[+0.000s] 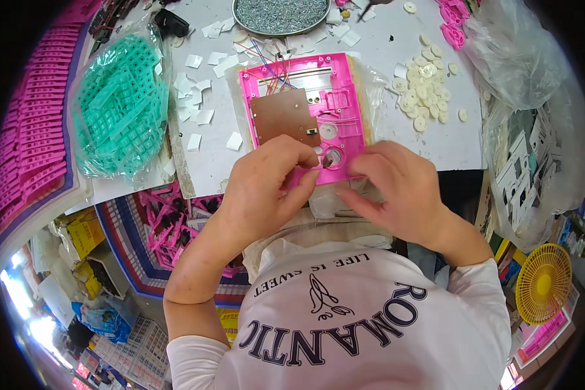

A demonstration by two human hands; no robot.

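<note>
A pink plastic housing (344, 136) lies on the white worktop in front of me. A brown circuit board (279, 114) sits inside it, with red and blue wires (279, 68) at its upper edge. White discs and a round opening (332, 156) show along the right of the board. My left hand (266, 179) is bent over the housing's lower edge, thumb and forefinger closed near that opening; whatever they hold is too small to make out. Off the lower right corner is my right hand (400, 185), thumb and fingers apart, slightly blurred, with nothing visible between them.
Left of the housing are white paper pieces (205, 117) and a clear bag of green plastic parts (120, 107). A metal tray of small metal pieces (279, 29) stands behind. White discs (422, 97) lie right. Pink parts (32, 110) are stacked far left. A yellow fan (544, 283) is lower right.
</note>
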